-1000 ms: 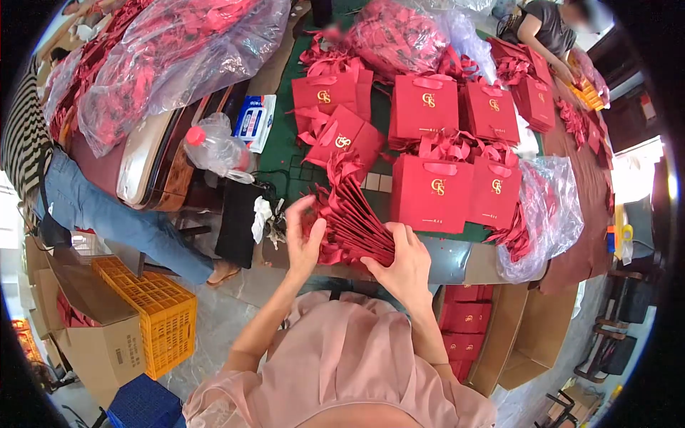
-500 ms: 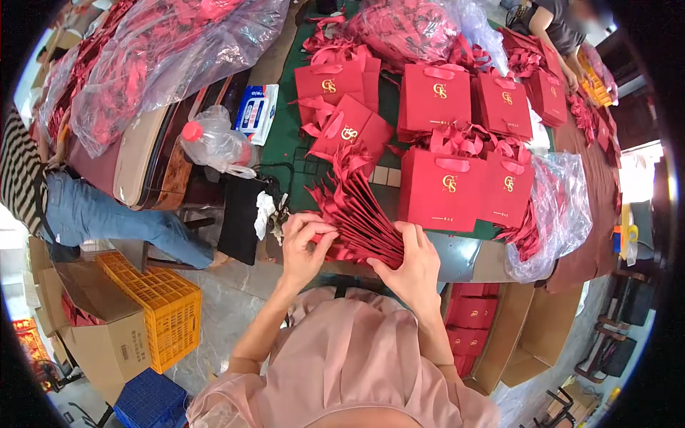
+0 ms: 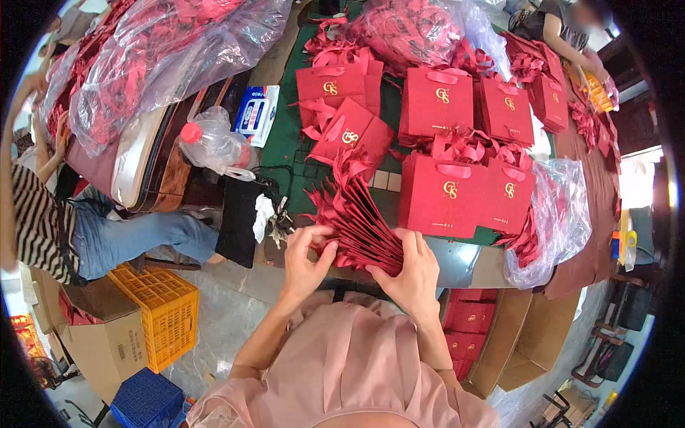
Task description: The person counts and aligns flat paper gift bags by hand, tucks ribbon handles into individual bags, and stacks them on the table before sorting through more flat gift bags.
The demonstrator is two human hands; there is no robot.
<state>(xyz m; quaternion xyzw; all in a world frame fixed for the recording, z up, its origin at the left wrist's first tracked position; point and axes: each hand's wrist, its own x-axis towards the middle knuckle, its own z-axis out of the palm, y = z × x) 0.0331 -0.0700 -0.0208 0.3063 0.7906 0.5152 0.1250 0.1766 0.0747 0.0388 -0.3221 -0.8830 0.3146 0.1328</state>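
Observation:
A fanned stack of thin red bags (image 3: 364,227) with ribbons lies at the table's near edge, between my hands. My right hand (image 3: 410,267) grips the stack's right end, thumb in front and fingers behind. On the left side, my left hand (image 3: 308,262) has its fingers curled at the ribbon ends, thumb and forefinger close together; what they pinch is too small to tell. Just behind the stack rests a tilted red bag with a gold logo (image 3: 351,135). To the right stand piles of red bags (image 3: 444,192).
A plastic bottle in a clear bag (image 3: 214,143) and a wipes pack (image 3: 257,114) lie left. Plastic sacks of red items (image 3: 407,32) are at the back. One person in stripes (image 3: 43,221) is at left, another (image 3: 556,28) at back right. A yellow crate (image 3: 160,307) stands below.
The striped person at left has leaned further into view, and the back-right person's arm has shifted. My left fingers have moved slightly over the ribbons; my right hand still grips the stack.

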